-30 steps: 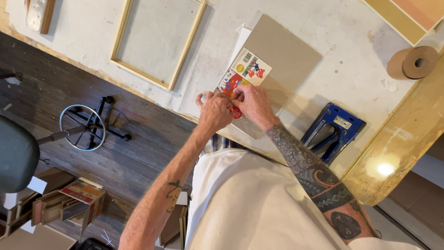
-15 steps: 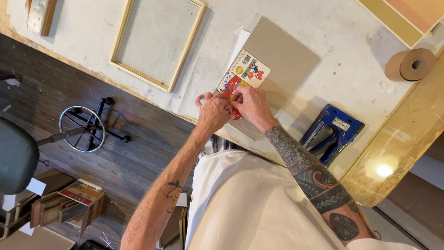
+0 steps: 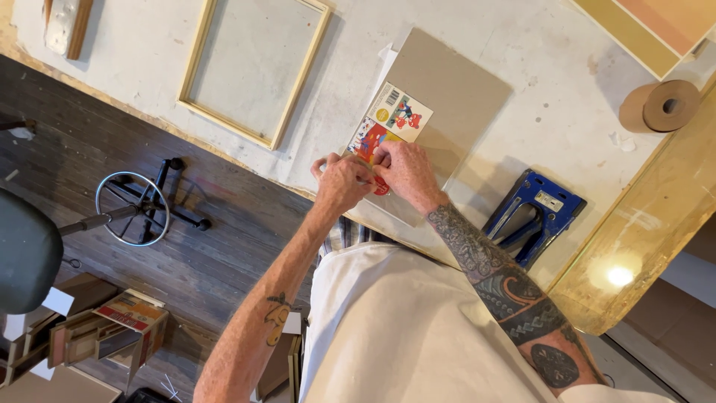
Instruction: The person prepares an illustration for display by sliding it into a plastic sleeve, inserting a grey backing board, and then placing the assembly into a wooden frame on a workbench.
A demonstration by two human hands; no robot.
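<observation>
We take the grey backing board [image 3: 455, 97] as our landmark and work outward from its near corner, where both hands meet. Our left hand [image 3: 341, 183] and right hand [image 3: 403, 173] sit side by side, touching, at the near edge of the colourful printed card [image 3: 388, 123], which lies on the board's near-left part, partly hidden under our knuckles. The fingers of both hands are drawn in narrow and pinch the card's red lower edge; a thin pale sliver seems to cross between the left fingers [image 3: 328, 166], though we cannot tell what it is. We judge that we are in a fine fixing or peeling step at that edge, and the next move likely calls for a small steady pull or press, with the card kept square on the board. Just right of the board, near the table [image 3: 567, 89] edge, lies the blue staple gun [image 3: 533, 213]. Left of the board, apart from it, rests an empty pale wooden frame [image 3: 195, 63]. Farther right of the board stands a roll of brown paper tape [image 3: 660, 104], and beyond the board's far right corner a large yellow-bordered panel [image 3: 634, 33] leaves the view.
</observation>
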